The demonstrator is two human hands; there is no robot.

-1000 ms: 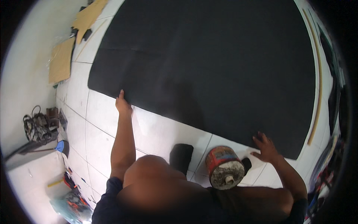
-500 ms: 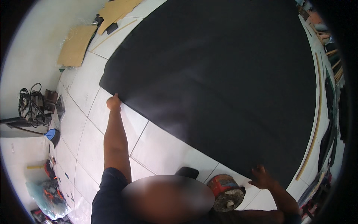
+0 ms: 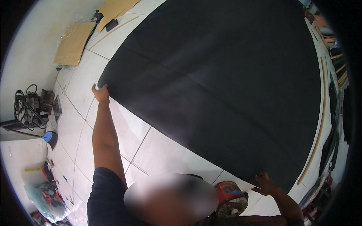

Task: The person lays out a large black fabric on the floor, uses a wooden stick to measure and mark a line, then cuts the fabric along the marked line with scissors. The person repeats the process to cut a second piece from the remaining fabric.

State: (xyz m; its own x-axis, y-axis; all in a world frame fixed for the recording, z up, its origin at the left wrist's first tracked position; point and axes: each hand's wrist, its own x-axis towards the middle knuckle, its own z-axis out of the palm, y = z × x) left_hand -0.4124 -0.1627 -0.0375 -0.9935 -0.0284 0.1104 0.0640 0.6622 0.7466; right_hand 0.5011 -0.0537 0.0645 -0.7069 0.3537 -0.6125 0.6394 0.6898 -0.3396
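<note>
A large black sheet [image 3: 211, 83], smooth and slightly shiny, lies spread over the white tiled floor. Its faint creases run diagonally. At the sheet's near left corner, my left hand [image 3: 101, 94] touches the edge with its fingers apart. My left arm is stretched far forward. Toward the near right corner, my right hand [image 3: 266, 184] rests on the near edge, fingers spread. Just left of that hand sits a worn red cylindrical container [image 3: 230, 199] with a pale knob on its end. A blurred oval hides part of the floor close to me.
Cardboard pieces [image 3: 75, 43] and a thin strip [image 3: 113, 33] lie at the far left. A machine with coiled black cable [image 3: 28, 109] and a blue broom [image 3: 49, 138] stand by the left wall. A long thin wooden strip [image 3: 321, 124] follows the sheet's right side.
My left hand has slid left and forward along the near edge to the corner, its fingers spreading. My right hand stays at nearly the same place on the edge.
</note>
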